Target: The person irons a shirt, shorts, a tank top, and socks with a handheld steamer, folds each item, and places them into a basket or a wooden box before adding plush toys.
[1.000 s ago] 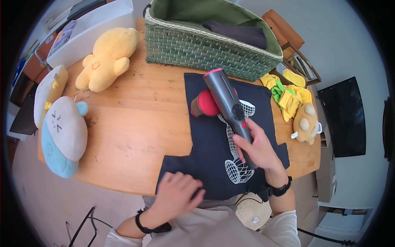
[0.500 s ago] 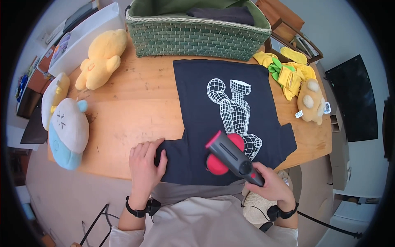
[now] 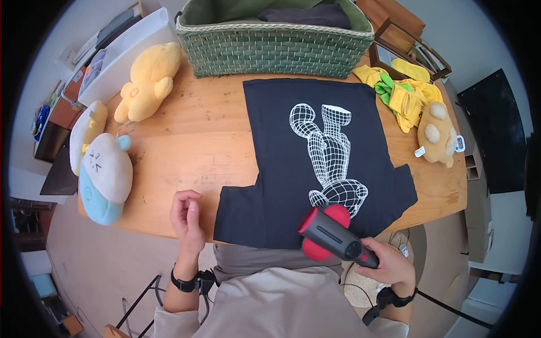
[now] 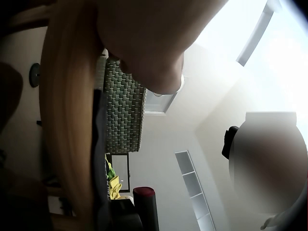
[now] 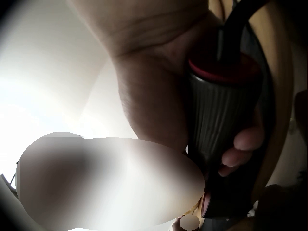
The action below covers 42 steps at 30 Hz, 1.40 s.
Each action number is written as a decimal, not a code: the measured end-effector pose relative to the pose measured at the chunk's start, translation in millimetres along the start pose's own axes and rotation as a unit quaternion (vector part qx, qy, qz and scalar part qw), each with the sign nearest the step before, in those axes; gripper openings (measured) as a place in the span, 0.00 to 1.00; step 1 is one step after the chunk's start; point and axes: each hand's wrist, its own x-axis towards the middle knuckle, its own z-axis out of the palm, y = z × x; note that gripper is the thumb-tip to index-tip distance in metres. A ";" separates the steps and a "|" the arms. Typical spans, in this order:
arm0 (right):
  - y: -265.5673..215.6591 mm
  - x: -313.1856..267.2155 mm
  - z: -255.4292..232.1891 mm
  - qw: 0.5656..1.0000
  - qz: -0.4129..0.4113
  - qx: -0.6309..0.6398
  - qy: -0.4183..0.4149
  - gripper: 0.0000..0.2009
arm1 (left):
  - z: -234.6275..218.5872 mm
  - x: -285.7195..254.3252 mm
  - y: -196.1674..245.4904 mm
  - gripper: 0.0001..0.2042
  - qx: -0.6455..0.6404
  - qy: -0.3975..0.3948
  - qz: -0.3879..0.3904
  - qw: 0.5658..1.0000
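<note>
A black shirt (image 3: 270, 141) with a white wireframe figure lies flat on the wooden table (image 3: 186, 152). Over its near edge, my right hand (image 3: 391, 263) grips the handle of a grey and red handheld device (image 3: 332, 238), its head pointing up and left. The right wrist view shows fingers (image 5: 243, 147) wrapped round the ribbed dark handle (image 5: 211, 110). Left of the shirt's sleeve, at the near table edge, my left hand (image 3: 189, 222) has loosely curled fingers and holds nothing. In the left wrist view that hand (image 4: 149, 53) blocks part of the scene.
A green woven basket (image 3: 270, 53) with dark cloth inside stands at the back. Plush toys (image 3: 107, 177) sit at the left, beside a white bin (image 3: 132, 53). Yellow and green cloth (image 3: 406, 101) and a tan plush (image 3: 437, 135) lie at the right.
Between the earlier frames, the device came from the shirt's middle down to its near part; it is now slightly farther right in view. My left hand has left the sleeve, its fingers now more curled.
</note>
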 end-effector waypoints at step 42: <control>118.4 0.1 -20.8 0.541 -0.246 0.777 0.209 0.20 | -24.3 -3.4 -16.7 0.26 -0.217 0.033 0.078 0.973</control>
